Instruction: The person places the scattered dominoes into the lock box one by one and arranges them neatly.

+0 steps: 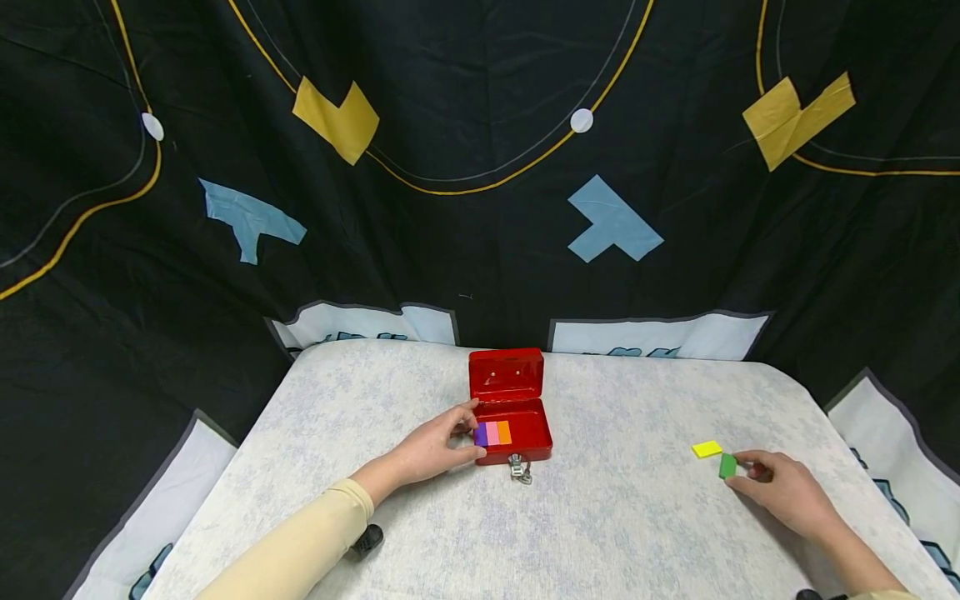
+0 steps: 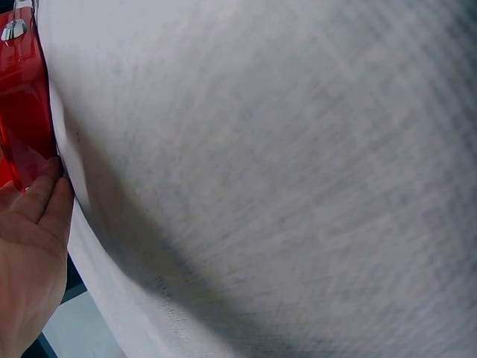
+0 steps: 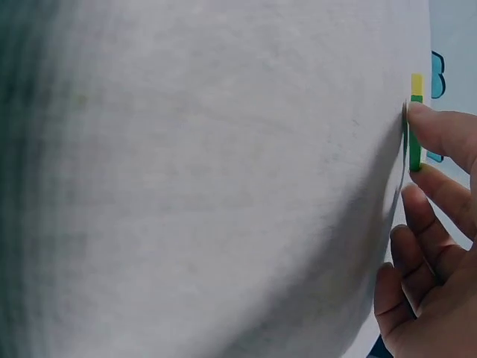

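An open red metal cash box (image 1: 531,427) stands on the table with its lid raised at the back. Purple, pink (image 1: 492,432) and orange (image 1: 505,432) flat blocks lie side by side in its left part. My left hand (image 1: 437,440) grips the box's left end, thumb at the front corner and index finger toward the hinge side; the left wrist view shows fingertips against the red wall (image 2: 26,123). Off to the right, my right hand (image 1: 783,487) pinches a green block (image 1: 727,466) between thumb and index finger. A yellow block (image 1: 707,449) lies just beyond the green one.
A small padlock (image 1: 516,467) hangs at the front latch of the box. The pale patterned tablecloth (image 1: 600,525) covers the table. Behind it hangs a dark curtain (image 1: 465,250) with yellow and blue patches. A black object (image 1: 368,538) shows beneath the left forearm.
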A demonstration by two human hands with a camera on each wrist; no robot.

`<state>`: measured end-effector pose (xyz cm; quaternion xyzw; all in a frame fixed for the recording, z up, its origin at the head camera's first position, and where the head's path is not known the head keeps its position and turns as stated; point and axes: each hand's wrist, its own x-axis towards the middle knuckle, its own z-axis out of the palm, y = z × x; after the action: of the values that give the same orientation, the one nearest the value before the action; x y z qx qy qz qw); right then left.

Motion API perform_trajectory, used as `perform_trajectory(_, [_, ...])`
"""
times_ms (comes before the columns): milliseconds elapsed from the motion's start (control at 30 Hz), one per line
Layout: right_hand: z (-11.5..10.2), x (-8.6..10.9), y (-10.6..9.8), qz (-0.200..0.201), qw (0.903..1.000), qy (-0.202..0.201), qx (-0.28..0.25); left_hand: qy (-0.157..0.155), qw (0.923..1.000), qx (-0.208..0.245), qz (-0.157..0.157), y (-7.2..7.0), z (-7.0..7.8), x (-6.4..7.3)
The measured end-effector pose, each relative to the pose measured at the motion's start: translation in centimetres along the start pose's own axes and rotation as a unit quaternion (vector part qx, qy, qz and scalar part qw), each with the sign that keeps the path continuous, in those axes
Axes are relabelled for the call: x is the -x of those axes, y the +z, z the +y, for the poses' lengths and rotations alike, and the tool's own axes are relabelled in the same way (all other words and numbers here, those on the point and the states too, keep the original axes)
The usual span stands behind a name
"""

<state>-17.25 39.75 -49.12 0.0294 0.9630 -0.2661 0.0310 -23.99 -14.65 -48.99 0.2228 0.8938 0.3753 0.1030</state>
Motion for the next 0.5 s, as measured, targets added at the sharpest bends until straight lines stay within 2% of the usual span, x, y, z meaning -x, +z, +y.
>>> perform_trajectory(200, [-0.6,0.3,-0.7,0.009,0.9998,-0.006,-0.014,0.002,1.0,-0.005,0.002,0.0,0.0,0.0])
perform_trajectory(500, [-1.7,-0.3,-1.1,0.035,0.998,-0.049,0.016,0.002,1.0,-0.004,0.003,0.1,-0.1,-0.1])
